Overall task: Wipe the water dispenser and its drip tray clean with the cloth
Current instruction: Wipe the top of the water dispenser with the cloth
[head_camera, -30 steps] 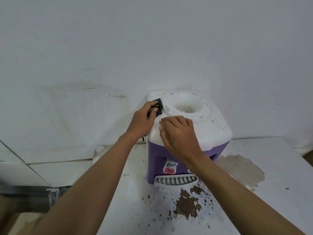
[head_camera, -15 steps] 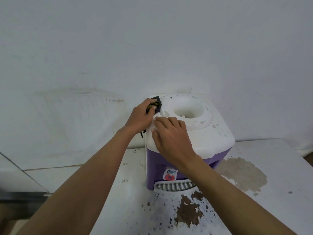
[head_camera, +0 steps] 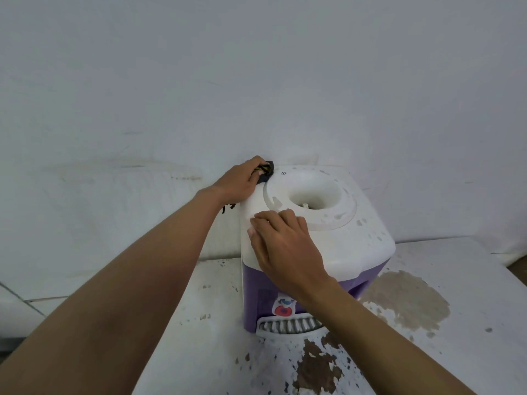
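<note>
The dispenser [head_camera: 336, 246] stands on the table [head_camera: 462, 280] against the wall. Its white top is spotted on the right, so I judge the wiping barely begun. My left hand [head_camera: 239, 182] grips the cloth [head_camera: 267, 169] at the top's far left corner. My right hand [head_camera: 285, 248] rests on the near left edge, fingers relaxed, holding nothing. The drip tray [head_camera: 282, 327] below is not yet wiped. My right forearm hides part of it, and my fist hides most of the cloth.

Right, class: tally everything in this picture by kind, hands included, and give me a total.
Hands: 2 (left hand, right hand)
Cloth: 1
Dispenser: 1
Drip tray: 1
Table: 1
Total: 6
</note>
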